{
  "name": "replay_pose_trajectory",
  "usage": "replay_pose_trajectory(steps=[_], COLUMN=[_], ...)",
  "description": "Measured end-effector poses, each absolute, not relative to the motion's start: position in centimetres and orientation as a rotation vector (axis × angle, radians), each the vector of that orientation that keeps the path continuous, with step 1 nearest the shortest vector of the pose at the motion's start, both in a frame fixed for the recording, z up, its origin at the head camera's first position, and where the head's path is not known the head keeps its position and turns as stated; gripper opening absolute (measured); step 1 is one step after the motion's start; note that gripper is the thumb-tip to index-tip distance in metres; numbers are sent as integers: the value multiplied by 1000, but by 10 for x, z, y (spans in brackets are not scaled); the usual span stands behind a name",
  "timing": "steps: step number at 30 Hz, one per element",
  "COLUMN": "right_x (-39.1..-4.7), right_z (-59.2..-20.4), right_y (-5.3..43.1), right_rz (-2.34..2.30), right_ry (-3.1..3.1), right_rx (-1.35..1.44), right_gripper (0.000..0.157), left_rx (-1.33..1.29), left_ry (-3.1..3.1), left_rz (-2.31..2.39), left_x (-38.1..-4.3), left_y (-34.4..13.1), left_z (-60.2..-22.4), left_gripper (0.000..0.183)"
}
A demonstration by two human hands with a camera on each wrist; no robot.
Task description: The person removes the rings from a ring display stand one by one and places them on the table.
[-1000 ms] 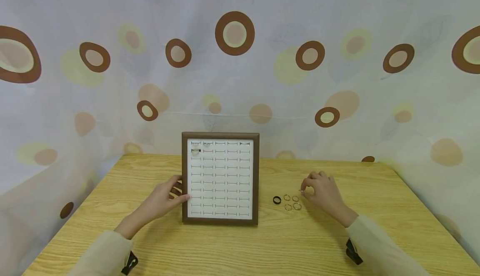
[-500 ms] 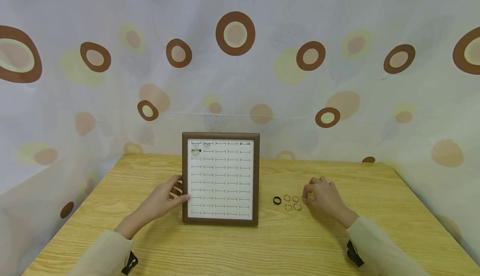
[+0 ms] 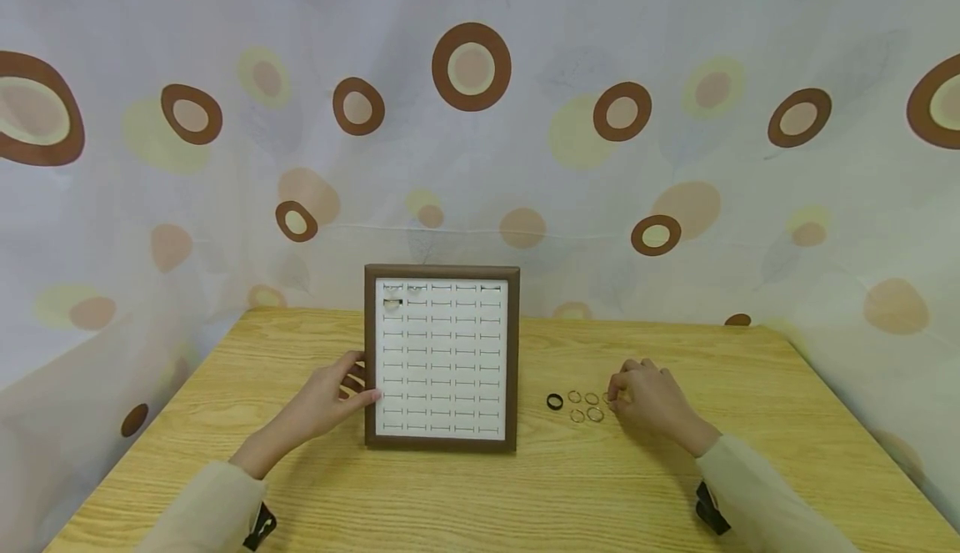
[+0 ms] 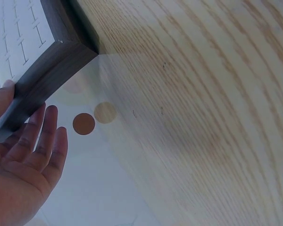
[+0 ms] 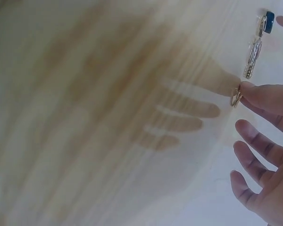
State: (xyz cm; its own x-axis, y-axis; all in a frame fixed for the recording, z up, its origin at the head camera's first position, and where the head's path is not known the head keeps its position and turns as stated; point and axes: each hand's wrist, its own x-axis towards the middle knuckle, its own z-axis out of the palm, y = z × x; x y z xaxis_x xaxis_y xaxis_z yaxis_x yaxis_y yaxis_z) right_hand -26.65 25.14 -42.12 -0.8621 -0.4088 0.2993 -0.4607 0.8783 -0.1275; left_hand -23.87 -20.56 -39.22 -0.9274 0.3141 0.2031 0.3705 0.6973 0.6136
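A ring display board (image 3: 441, 440) with a brown frame and a white slotted face stands upright mid-table. A few rings (image 3: 391, 304) sit in its top-left slots. My left hand (image 3: 341, 390) holds the board's left edge, thumb (image 4: 0, 94) on the front of the frame (image 4: 47, 66) and fingers (image 4: 45, 136) behind it. Right of the board lie a black ring (image 3: 554, 401) and several gold rings (image 3: 586, 406). My right hand (image 3: 645, 394) rests low on the table beside them. Its fingertips pinch a gold ring (image 5: 236, 97) standing on edge against the wood.
The wooden table (image 3: 480, 495) runs out to its front and side edges. A pale curtain (image 3: 480, 161) with brown circles hangs close behind the board and round both sides. The other rings (image 5: 253, 54) lie just beyond my right fingertip.
My right hand has dropped from slightly above the table down onto it, close to the loose rings. The left hand and the board have not moved.
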Motion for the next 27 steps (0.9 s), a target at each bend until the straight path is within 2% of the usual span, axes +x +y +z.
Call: replay_pose_trajectory(steps=[14,27], right_x=[-273,-281], right_z=[-400,-352], right_y=[245,210], right_rz=[322,377], right_ry=[-2673,-2421], right_rx=[678,729], right_gripper=[12,15], left_rx=[-583,-567], left_ry=[-2811,-2814], left_rz=[-1047,-1046], left_x=[-239,-238], left_y=[-205,-204], left_z=[-392,-392], left_gripper=[54,52])
